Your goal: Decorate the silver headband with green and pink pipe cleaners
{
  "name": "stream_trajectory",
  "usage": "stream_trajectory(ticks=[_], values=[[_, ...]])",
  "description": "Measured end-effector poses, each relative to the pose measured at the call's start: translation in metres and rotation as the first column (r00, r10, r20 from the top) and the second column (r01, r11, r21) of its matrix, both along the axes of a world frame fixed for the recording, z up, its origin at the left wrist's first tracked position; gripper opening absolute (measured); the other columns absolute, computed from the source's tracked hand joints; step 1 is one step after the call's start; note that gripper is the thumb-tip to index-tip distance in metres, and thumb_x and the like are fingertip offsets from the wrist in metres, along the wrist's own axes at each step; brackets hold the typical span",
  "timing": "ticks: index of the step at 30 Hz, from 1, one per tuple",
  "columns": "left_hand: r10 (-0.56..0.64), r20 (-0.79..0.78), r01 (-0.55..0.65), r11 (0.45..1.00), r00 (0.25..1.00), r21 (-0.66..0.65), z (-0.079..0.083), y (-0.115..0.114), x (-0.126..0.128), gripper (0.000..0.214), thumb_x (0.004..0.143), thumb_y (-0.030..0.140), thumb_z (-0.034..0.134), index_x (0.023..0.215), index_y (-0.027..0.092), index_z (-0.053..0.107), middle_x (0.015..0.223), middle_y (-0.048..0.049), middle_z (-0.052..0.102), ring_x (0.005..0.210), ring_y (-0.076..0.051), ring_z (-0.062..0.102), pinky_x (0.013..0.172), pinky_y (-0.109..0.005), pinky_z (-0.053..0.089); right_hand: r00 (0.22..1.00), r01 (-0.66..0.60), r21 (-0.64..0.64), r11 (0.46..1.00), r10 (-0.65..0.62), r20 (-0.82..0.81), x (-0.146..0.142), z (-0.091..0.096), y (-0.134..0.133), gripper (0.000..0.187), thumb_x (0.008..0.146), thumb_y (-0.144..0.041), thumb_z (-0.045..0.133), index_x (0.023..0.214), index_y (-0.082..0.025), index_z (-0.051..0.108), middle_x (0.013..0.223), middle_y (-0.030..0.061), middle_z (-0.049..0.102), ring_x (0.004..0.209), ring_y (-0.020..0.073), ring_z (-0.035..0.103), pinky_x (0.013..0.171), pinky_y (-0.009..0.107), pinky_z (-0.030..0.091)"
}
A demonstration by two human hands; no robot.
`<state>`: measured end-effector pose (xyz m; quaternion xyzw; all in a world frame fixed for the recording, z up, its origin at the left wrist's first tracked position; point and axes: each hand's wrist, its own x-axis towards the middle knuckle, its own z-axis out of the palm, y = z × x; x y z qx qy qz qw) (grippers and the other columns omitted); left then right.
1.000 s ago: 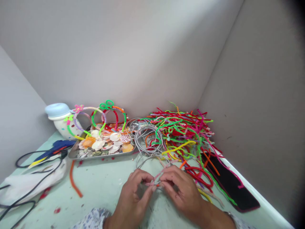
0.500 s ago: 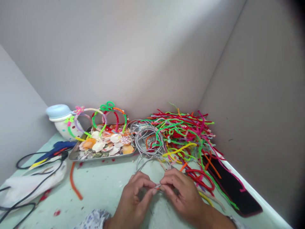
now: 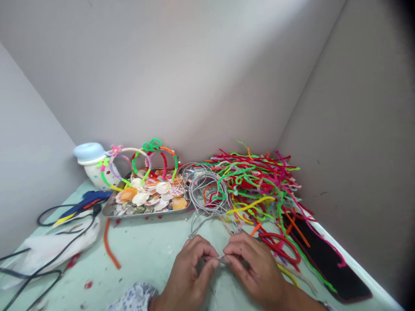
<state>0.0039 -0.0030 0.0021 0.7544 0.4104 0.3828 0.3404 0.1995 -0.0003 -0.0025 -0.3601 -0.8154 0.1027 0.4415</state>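
My left hand (image 3: 196, 270) and my right hand (image 3: 254, 265) meet low in the middle, over the pale green table. Thumb and fingertips of each pinch a thin grey wire (image 3: 221, 258), a short length of which shows between them. Just beyond my fingers lies a loose coil of grey wire (image 3: 190, 192); whether the pinched piece joins it I cannot tell. Right of the coil is a heap of coloured pipe cleaners (image 3: 256, 172). Red loops (image 3: 296, 252) lie beside my right hand.
A metal tray (image 3: 145, 214) of seashells (image 3: 141, 198) stands at the back left, with pipe-cleaner headbands (image 3: 150, 160) standing over it. Behind are a white bottle (image 3: 100, 175) and, nearer, black cables (image 3: 48, 255) over a plastic bag. A black flat case (image 3: 350, 285) lies at right.
The whole scene has shifted slightly right as my head turned. Both hands keep their pinch close together; the orange bit seen earlier at the fingertips no longer shows.
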Motion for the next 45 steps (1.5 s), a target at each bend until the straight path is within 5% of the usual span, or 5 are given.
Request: stream_trajectory(ticks=[12,45], values=[[0.013,0.0,-0.013,1.0,1.0,-0.002,0.0003,-0.0027,0.0033,0.01,0.09,0.025,0.051,0.094,0.018,0.056,0.092,-0.0074,0.057,0.087,-0.02,0.054,0.078,-0.034,0.043,1.0,0.021,0.0,1.0,-0.021,0.023,0.0002,-0.0014,-0.0006,0.011,0.089,-0.013,0.053,0.095,-0.02,0.06,0.085,0.0052,0.062,0.079,0.0173,0.061,0.068,0.029,0.051],[-0.042,0.036,0.044,0.997,0.998,-0.068,0.0084,-0.0025,0.0032,0.023,0.095,0.028,0.04,0.084,0.017,0.057,0.084,-0.0053,0.055,0.084,-0.019,0.053,0.077,-0.032,0.039,0.999,0.035,0.024,0.999,-0.034,-0.028,-0.0009,0.0,-0.002,0.011,0.087,-0.013,0.059,0.096,-0.019,0.061,0.088,0.0054,0.062,0.081,0.017,0.061,0.069,0.028,0.05]])
